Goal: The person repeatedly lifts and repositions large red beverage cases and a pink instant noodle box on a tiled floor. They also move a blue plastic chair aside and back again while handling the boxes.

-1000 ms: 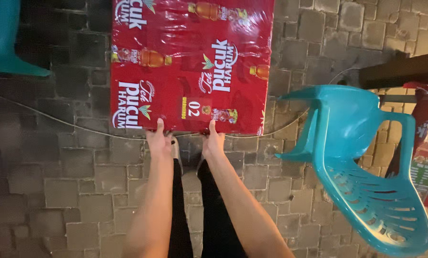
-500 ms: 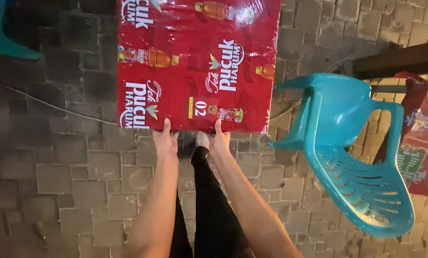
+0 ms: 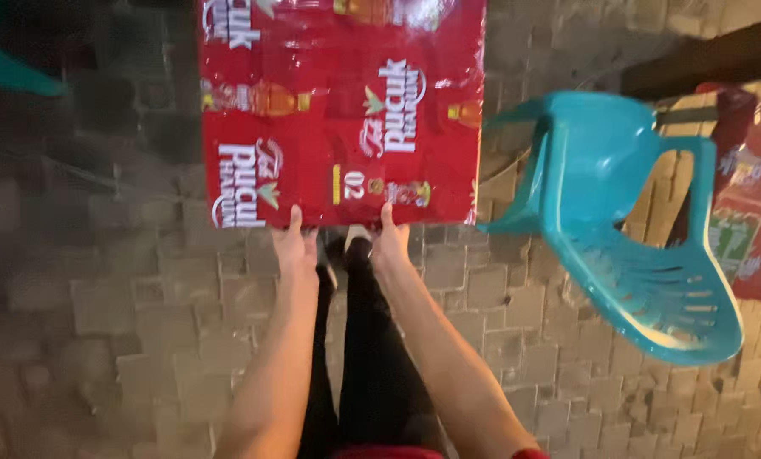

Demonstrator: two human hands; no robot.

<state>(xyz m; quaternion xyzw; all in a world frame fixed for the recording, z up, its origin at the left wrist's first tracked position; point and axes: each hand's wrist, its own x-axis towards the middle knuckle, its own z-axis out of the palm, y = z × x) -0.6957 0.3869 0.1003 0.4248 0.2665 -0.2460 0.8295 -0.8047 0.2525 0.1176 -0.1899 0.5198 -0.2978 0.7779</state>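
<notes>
Grey interlocking paving stones [image 3: 108,340] are seen underfoot, dim and slightly blurred. A large red shrink-wrapped pack [image 3: 342,110] is held out in front, above the ground, its top cut off by the frame edge. Glossy plastic film with white lettering and small bottle pictures is shown; the shape is flat and rectangular. The long axis runs away from the body, the near short edge toward the person. That near edge is gripped by the left hand [image 3: 294,248] and right hand [image 3: 390,242], thumbs on top; the fingers under the pack are hidden. Black trouser legs [image 3: 367,365] are seen below. A teal moulded plastic chair [image 3: 644,229] with slatted seat stands just right of the pack.
</notes>
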